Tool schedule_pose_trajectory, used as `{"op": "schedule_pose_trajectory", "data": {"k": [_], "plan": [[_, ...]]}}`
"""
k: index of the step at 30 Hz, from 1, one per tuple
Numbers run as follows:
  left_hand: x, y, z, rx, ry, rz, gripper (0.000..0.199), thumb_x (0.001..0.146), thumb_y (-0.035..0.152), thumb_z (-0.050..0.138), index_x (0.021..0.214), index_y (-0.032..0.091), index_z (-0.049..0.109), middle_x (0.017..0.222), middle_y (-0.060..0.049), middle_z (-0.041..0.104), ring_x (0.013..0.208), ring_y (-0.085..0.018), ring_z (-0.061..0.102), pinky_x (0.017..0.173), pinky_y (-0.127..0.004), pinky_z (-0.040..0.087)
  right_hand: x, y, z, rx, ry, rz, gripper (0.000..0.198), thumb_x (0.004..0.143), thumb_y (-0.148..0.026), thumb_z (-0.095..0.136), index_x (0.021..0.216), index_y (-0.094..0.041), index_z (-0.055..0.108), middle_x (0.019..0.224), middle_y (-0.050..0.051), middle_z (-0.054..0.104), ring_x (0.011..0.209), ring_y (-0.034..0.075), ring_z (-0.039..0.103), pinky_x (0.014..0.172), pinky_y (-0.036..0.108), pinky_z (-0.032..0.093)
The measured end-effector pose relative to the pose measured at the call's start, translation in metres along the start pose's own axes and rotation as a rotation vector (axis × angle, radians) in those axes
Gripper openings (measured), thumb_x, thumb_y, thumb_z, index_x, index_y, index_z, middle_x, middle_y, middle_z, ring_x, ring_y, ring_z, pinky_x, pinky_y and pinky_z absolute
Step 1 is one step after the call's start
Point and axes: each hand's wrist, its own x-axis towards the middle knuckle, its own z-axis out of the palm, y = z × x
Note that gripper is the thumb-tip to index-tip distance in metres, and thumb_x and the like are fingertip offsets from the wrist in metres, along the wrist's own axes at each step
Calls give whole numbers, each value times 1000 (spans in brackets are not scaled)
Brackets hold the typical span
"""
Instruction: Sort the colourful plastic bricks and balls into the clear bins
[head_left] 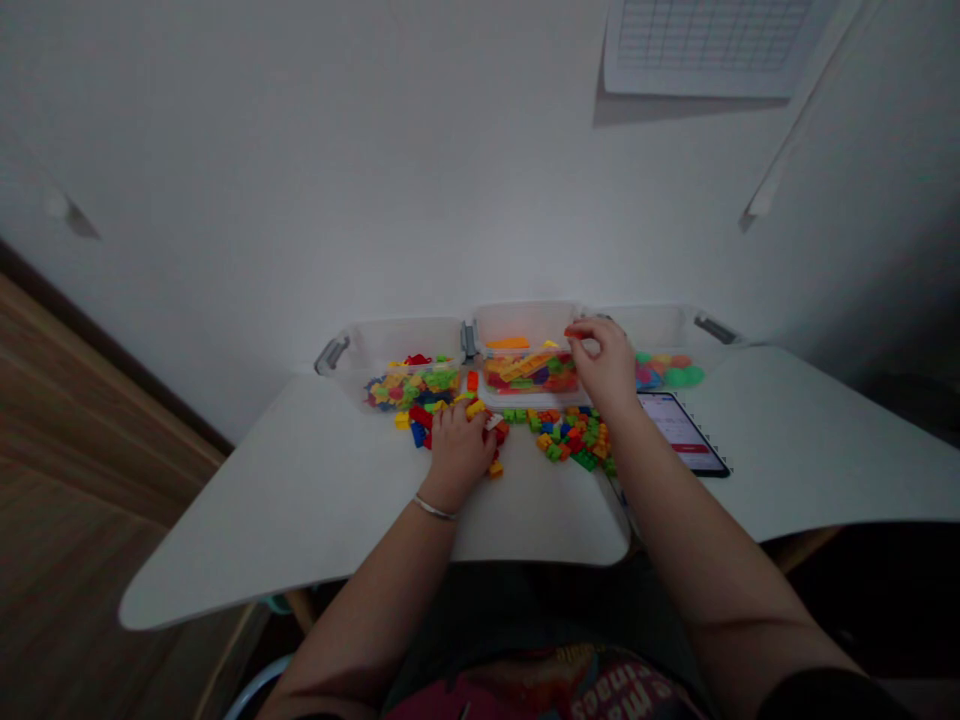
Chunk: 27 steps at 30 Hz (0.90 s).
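Note:
My right hand (606, 365) is raised at the right end of the middle clear bin (525, 318), its fingers pinching a small orange-red toy brick (574, 333). My left hand (459, 450) lies over a loose pile of toy bricks, fingers apart and touching them; some bricks are hidden under it. Around that hand are a yellow brick (403, 421), a blue brick (418, 434) and an orange brick (496, 468). Long orange and yellow pieces (525, 367) fill the lower part of the middle bin.
Left of the middle bin, another clear bin (405, 335) holds mixed small pieces; a third (645, 322) has round colourful pieces. A second brick pile (574, 435) spreads between my arms. A tablet or phone (682, 435) lies right of my forearm on the white table (300, 520).

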Motion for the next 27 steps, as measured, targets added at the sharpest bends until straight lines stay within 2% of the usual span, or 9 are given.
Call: {"op": "schedule_pose_trajectory", "data": {"k": [4,8,11,15,20,24,27], "plan": [[-2,-3,0,-13,5,-1,29,89,37,53,107,21,69,129,-14,55,112,-32,52,99,-48,39,17,17,5,-154,-190,79,21,80,-20,52,89,-19,72,98,8,72,92,22,63,89,38,49],[-3,-5,2,-12,20,5,28,88,36,53,106,20,69,127,-13,56,111,-32,52,98,-47,40,17,25,8,-394,-391,121,32,89,-25,44,90,-17,74,92,10,73,88,23,64,84,38,49],[-3,-5,4,-18,33,15,27,88,35,54,106,20,69,127,-14,56,111,-32,52,97,-47,40,12,23,7,-544,-416,63,41,94,-28,36,88,-12,74,88,15,73,84,25,64,83,41,47],[-2,-5,4,-29,30,9,27,88,35,54,106,20,69,127,-14,56,111,-31,52,97,-48,40,6,20,5,-649,-436,-47,46,96,-27,31,88,-6,71,91,20,71,89,28,63,90,46,43],[-1,-3,3,-23,15,3,28,88,35,54,107,20,69,127,-14,56,112,-31,51,98,-47,39,4,18,0,-525,-491,-33,42,95,-26,33,93,-7,70,96,19,71,97,28,62,102,48,36],[-1,-2,2,-18,10,4,28,89,35,53,105,20,69,127,-14,57,111,-31,52,97,-47,40,-3,9,-10,-310,-348,12,36,89,-27,44,114,-10,64,117,16,67,112,28,57,101,44,39],[0,-1,1,-15,13,7,28,89,34,53,106,19,69,127,-14,57,112,-31,52,98,-47,40,-15,-4,-19,-219,-263,44,34,90,-29,44,114,-13,62,116,15,66,110,28,58,98,43,41]]}}
